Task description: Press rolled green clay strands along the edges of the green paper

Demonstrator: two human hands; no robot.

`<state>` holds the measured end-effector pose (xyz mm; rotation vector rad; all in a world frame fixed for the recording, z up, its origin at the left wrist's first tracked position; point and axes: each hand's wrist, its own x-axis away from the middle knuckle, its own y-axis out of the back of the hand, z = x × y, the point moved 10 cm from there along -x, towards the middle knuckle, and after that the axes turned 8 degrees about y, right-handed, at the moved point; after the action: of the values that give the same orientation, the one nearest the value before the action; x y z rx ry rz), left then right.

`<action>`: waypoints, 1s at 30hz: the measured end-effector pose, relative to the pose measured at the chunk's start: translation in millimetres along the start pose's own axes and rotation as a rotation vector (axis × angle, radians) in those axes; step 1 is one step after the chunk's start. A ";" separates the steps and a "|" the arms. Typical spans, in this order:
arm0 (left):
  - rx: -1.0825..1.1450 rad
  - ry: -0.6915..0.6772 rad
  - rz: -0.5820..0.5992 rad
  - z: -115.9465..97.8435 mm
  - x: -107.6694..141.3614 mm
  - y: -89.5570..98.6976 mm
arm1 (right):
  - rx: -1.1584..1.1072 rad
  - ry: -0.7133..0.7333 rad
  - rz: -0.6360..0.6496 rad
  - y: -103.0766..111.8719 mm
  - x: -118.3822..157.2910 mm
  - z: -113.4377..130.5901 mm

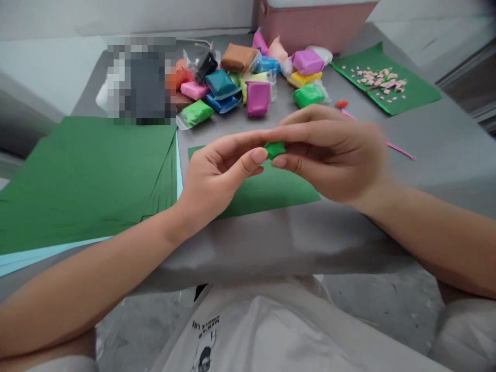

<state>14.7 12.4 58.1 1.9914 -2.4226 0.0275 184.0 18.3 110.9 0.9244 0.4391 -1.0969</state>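
Between the fingertips of both hands is a small lump of bright green modelling clay [275, 150]. My left hand [222, 168] pinches it from the left, thumb in front and fingers behind. From the other side my right hand [329, 150] grips the same lump with thumb and fingers. Both hands are raised above a green paper sheet [271, 194] on the grey table, partly covering it. Behind the hands lies an opened-looking packet of bright green clay [309, 95].
Several coloured clay packets [258, 98] are heaped at the back. A stack of green sheets [89, 175] lies left. At back right is a green sheet with a pink blossom branch [383, 82]. A pink tool [401, 149] lies beyond my right hand; a pink bin [310, 26] stands behind.
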 end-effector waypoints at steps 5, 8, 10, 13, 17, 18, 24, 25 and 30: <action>0.006 -0.006 0.028 -1.5 -1.9 -3.4 | -0.151 -0.091 -0.128 -0.2 6.8 -1.0; 0.032 0.025 0.029 0.9 -2.8 -3.5 | -0.122 -0.081 -0.071 -3.8 4.8 -1.9; 0.050 0.036 0.023 2.2 -2.6 -3.2 | -0.118 -0.093 -0.037 -5.7 3.0 -6.3; 0.070 0.034 0.025 2.6 -1.9 -3.9 | -0.173 -0.079 -0.073 -4.2 0.7 -7.4; 0.035 0.059 0.022 4.2 -1.3 -4.3 | -0.220 -0.104 -0.127 -2.9 0.6 -6.4; 0.020 0.072 0.020 5.2 -1.4 -4.0 | -0.208 -0.130 -0.122 -3.1 0.6 -8.1; 0.060 0.111 0.009 14.7 -6.7 0.8 | 0.050 -0.160 -0.282 35.8 -5.5 -13.4; 0.072 0.114 0.008 16.8 -8.0 2.0 | 0.106 -0.160 -0.333 46.5 -5.6 -13.2; 0.119 0.162 0.071 23.9 -10.6 -0.8 | 0.360 -0.171 -0.387 64.8 -1.3 -11.1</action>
<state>17.7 22.2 34.0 1.8645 -2.4393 0.3270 243.0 37.8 132.5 1.0735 0.2881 -1.6328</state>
